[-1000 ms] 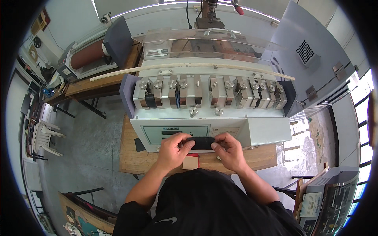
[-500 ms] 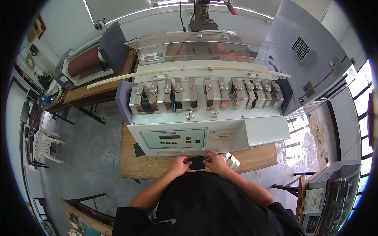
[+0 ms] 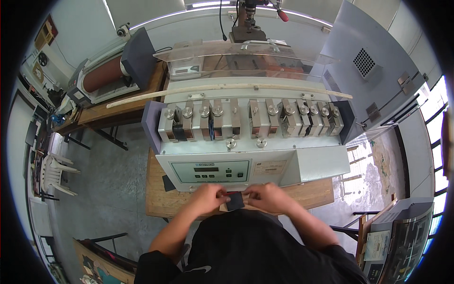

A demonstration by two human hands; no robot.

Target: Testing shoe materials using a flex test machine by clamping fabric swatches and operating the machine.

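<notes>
Between my hands is a small, dark, flat rectangular piece (image 3: 234, 201), like a swatch of fabric or leather, with a thin red edge along its far side. My left hand (image 3: 207, 198) pinches its left side, and my right hand (image 3: 268, 197) has its fingers closed at the right upper corner. Both hands are over the front strip of the wooden table (image 3: 307, 193), just before a grey-white testing machine (image 3: 227, 146). A row of metal clamps (image 3: 235, 118) with round knobs tops the machine, some with dark strips in them.
A raised clear cover (image 3: 250, 57) stands behind the clamps, with a long pale rod (image 3: 227, 87) before it. At the machine's left front corner lies a dark flat piece (image 3: 169, 183). A roller machine (image 3: 106, 75) stands left, a white plastic chair (image 3: 57, 174) farther left.
The dark piece has tilted and come slightly nearer my body, showing its red edge. Both hands have shifted a little; the white crumpled item by my right hand is now hidden.
</notes>
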